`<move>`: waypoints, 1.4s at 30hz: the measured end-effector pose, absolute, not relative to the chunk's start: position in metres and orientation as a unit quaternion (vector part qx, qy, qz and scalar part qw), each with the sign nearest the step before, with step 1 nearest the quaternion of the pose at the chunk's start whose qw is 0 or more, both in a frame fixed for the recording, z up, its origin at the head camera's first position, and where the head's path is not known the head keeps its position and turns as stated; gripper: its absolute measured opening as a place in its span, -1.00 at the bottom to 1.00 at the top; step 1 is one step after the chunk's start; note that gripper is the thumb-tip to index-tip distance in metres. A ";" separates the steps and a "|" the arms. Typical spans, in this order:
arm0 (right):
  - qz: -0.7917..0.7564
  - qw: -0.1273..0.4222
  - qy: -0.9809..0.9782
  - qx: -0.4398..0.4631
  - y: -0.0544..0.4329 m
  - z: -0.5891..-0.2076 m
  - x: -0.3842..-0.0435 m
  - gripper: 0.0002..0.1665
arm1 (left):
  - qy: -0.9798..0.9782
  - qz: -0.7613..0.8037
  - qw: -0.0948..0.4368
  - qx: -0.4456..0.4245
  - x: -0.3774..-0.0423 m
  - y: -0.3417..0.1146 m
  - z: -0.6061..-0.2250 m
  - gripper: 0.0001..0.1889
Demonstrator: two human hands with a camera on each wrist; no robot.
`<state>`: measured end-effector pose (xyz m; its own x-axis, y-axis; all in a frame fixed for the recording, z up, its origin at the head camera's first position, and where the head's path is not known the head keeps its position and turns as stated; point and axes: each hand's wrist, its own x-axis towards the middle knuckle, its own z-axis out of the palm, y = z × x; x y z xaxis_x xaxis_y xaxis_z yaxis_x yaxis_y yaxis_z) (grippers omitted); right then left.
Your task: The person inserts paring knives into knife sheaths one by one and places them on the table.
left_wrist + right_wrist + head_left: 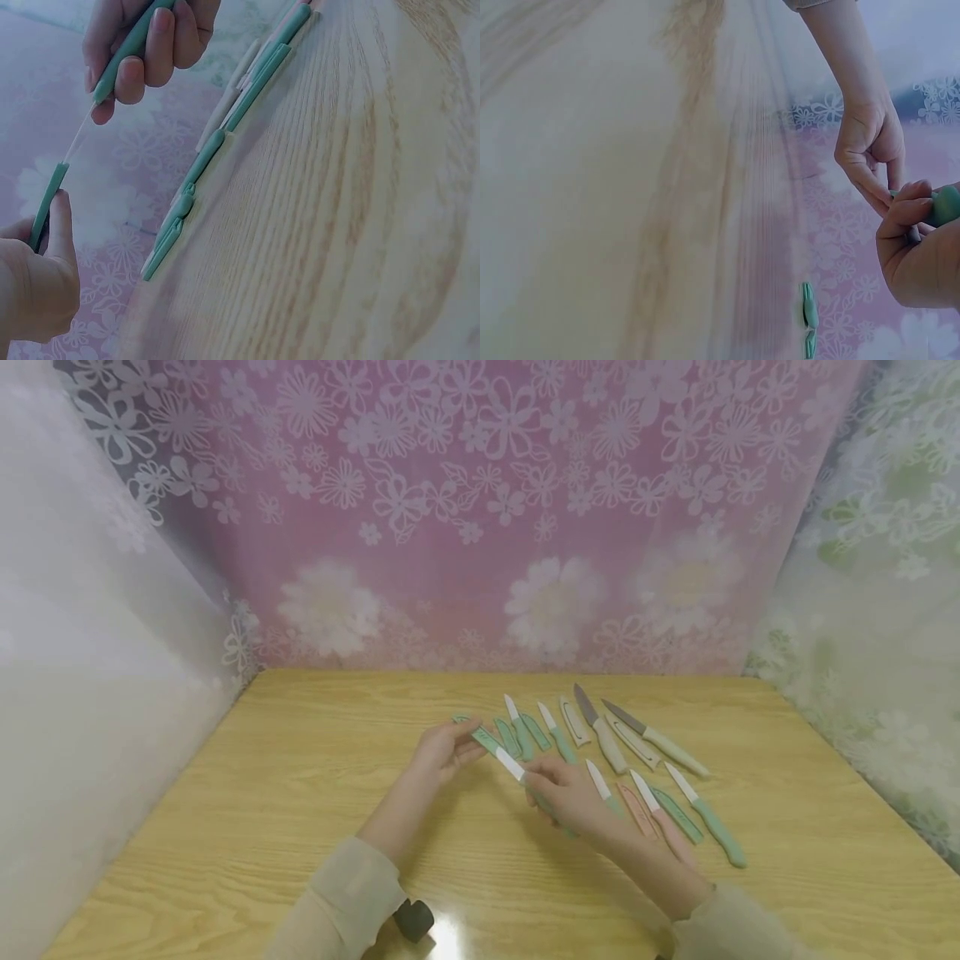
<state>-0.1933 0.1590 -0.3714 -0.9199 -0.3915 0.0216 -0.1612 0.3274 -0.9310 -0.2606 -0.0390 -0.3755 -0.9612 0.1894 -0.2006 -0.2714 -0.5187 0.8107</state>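
Above the table, my left hand (pixel 444 752) pinches a green blade sheath (pixel 484 737) between thumb and fingers. My right hand (pixel 567 795) grips the green handle of a paring knife (pixel 129 51). Part of its white blade shows between the handle and the sheath's mouth; the tip end is hidden inside the sheath. Knife and sheath lie in one slanting line, clearly off the table in the left wrist view. From the right wrist view, the right hand covers most of the knife, and only the handle's rounded end shows.
On the wooden table (pixel 300 793), several knives and sheaths lie right of the hands: green-handled knives (pixel 720 835), a pink knife (pixel 675 837), a pink sheath (pixel 636 810), cream knives (pixel 675 750) with dark blades. A black object (pixel 414 920) sits by the left sleeve. Flowered cloth (pixel 480 568) hangs behind.
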 end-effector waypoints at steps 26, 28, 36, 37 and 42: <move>-0.584 0.112 0.786 -0.167 0.152 -0.369 -0.192 -0.55 | 0.492 0.858 0.147 -0.024 -0.260 -0.039 -0.375 -0.59; -0.585 0.114 0.785 -0.167 0.152 -0.369 -0.192 -0.54 | 0.502 0.852 0.147 -0.023 -0.260 -0.038 -0.376 -0.59; -0.590 0.112 0.783 -0.163 0.152 -0.368 -0.192 -0.57 | 0.508 0.848 0.152 -0.012 -0.259 -0.035 -0.376 -0.60; -0.590 0.112 0.783 -0.163 0.152 -0.369 -0.192 -0.57 | 0.507 0.848 0.153 -0.012 -0.259 -0.035 -0.376 -0.60; -0.592 0.113 0.782 -0.162 0.153 -0.370 -0.194 -0.57 | 0.505 0.849 0.157 -0.007 -0.259 -0.034 -0.377 -0.60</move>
